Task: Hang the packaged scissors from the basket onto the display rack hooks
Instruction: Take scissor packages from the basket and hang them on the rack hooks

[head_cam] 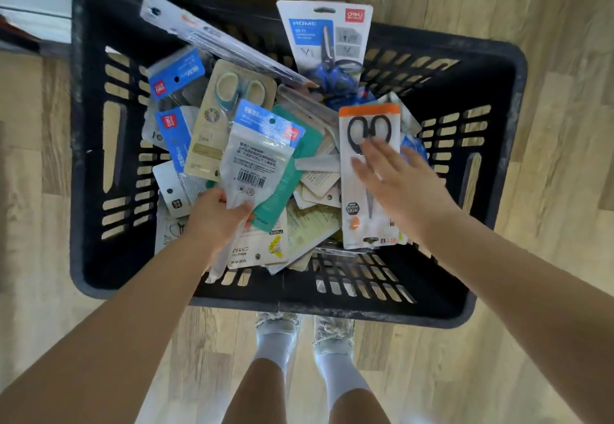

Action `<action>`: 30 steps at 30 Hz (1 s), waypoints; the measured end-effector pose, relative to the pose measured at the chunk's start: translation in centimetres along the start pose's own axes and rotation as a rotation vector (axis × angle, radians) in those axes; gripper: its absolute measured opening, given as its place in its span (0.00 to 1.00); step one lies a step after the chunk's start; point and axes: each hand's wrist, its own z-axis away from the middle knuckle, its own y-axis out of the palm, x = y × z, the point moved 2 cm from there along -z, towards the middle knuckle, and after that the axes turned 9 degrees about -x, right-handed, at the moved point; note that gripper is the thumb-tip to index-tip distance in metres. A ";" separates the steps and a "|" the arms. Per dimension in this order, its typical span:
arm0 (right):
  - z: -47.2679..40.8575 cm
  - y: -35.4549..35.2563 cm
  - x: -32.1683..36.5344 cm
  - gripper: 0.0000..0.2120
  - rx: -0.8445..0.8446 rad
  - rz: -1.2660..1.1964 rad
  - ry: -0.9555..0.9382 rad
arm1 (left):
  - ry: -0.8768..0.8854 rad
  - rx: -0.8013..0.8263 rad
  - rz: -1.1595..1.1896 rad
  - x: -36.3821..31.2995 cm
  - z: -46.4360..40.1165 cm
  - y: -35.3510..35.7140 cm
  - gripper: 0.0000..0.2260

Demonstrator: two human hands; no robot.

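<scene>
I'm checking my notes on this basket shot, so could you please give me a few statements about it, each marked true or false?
1. The left hand grips a white packet with a blue top. True.
2. The right hand holds a pack clear of the basket. False: its fingers are spread open over the orange-topped scissors pack, which lies in the basket.
3. The basket is black with slotted walls. True.
4. The pack marked HOME lies flat at the bottom. False: it stands propped against the far wall.
5. The basket stands on a wood-look floor. True.
</scene>
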 end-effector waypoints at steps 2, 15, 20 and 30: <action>-1.3 -0.5 0.9 0.38 0.012 0.114 -0.224 | -0.015 -0.015 0.010 0.1 0.0 0.2 0.07; -6.6 -0.3 1.5 0.21 0.085 0.419 -0.410 | -0.007 0.002 0.123 0.8 -0.7 0.6 0.13; -6.0 -1.5 0.3 0.16 0.192 0.276 -0.319 | -0.002 0.002 0.186 0.6 -0.3 0.7 0.16; 0.6 -7.0 -1.5 0.15 -0.164 -1.183 0.517 | 0.086 -0.282 0.269 -3.1 5.5 -3.9 0.23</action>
